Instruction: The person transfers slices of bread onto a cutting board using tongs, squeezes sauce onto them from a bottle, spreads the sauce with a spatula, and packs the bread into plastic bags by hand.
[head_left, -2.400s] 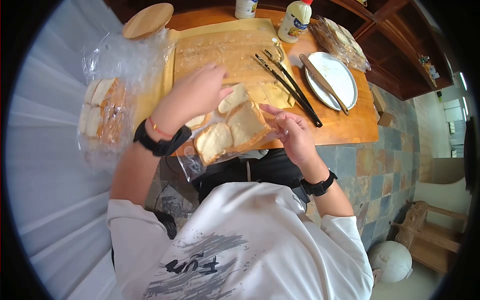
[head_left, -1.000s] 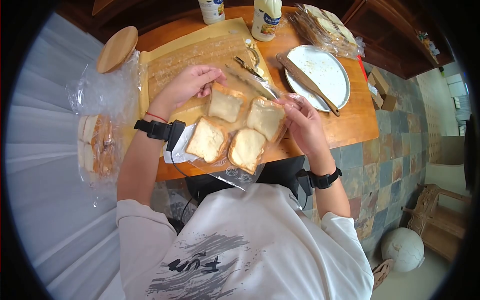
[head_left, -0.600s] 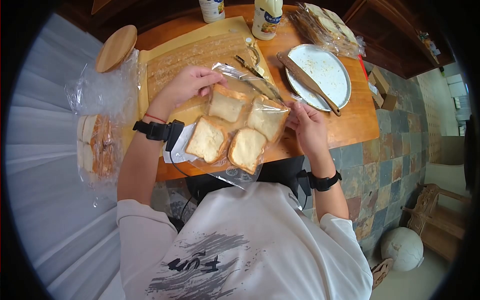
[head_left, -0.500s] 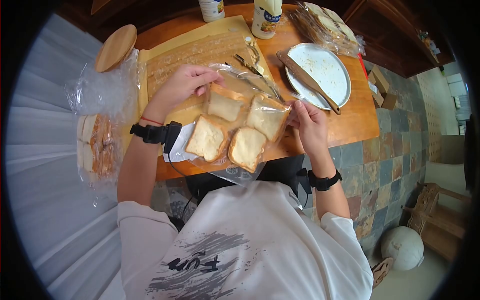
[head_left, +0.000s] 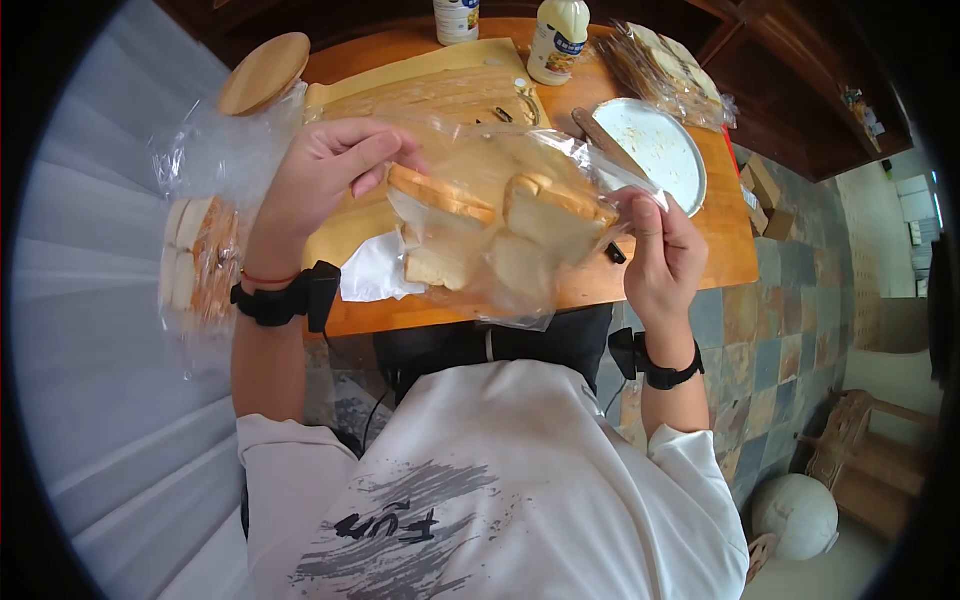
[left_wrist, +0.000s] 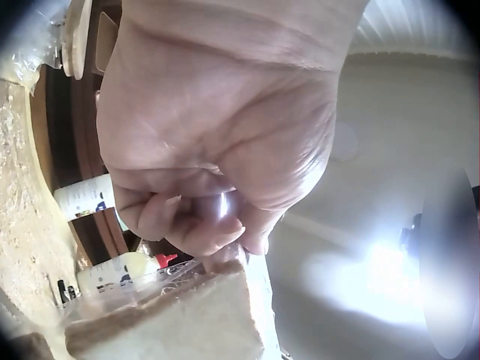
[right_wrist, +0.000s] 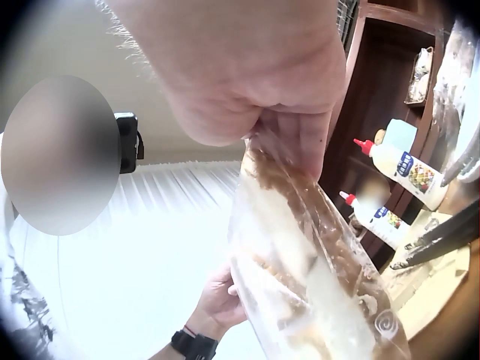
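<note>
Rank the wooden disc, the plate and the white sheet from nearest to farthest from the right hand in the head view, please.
1. Plate, just beyond the right hand.
2. White sheet, leftward, near the table's front edge.
3. Wooden disc, at the far left.

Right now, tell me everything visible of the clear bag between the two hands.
The clear bag looks like thin, glossy, creased plastic, with a round printed mark in the right wrist view. Bread slices show through it from inside. The left hand and right hand pinch it at either side, over the near edge of the wooden table. Whether it is sealed or touches the table, I cannot tell.
</note>
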